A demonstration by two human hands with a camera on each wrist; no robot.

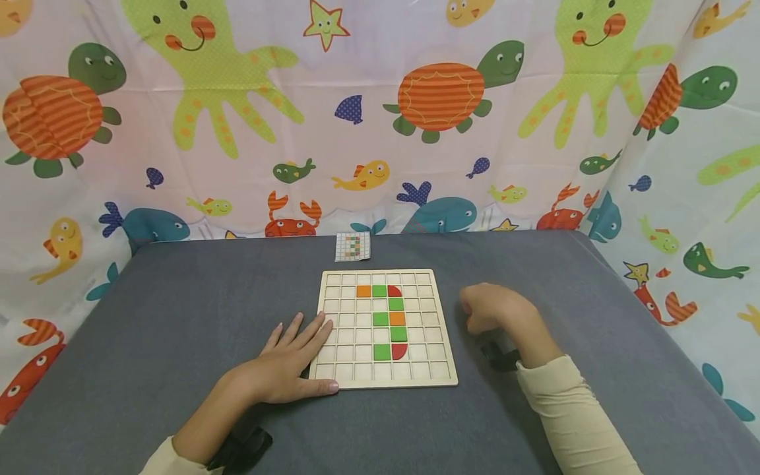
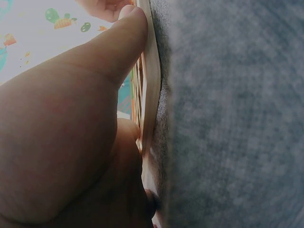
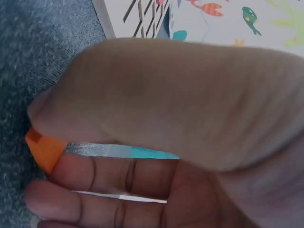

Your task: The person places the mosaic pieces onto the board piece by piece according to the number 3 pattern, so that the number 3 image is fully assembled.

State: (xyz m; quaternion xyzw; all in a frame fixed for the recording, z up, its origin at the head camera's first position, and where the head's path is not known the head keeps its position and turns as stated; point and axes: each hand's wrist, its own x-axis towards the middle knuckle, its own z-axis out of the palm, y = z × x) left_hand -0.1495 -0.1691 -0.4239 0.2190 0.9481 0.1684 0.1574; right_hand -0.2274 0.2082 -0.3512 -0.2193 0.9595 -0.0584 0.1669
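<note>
A pale wooden grid board (image 1: 350, 369) lies flat on the grey cloth. Set in its cells are green squares (image 1: 380, 352), orange squares (image 1: 363, 291) and red rounded pieces (image 1: 400, 351). My left hand (image 1: 282, 369) rests spread on the board's left edge, thumb along the near-left corner. To the right of the board, apart from it, my right hand (image 1: 495, 309) is low over the cloth. In the right wrist view its thumb and forefinger pinch an orange tile (image 3: 46, 151); the head view hides that tile behind the fingers.
A small printed grid card (image 1: 353, 247) lies behind the board, near the table's back edge. The grey-covered table (image 1: 178, 316) meets a hanging cloth (image 1: 350, 152) with sea animals at the back and right. Each wrist wears a black strap mount (image 1: 501, 356).
</note>
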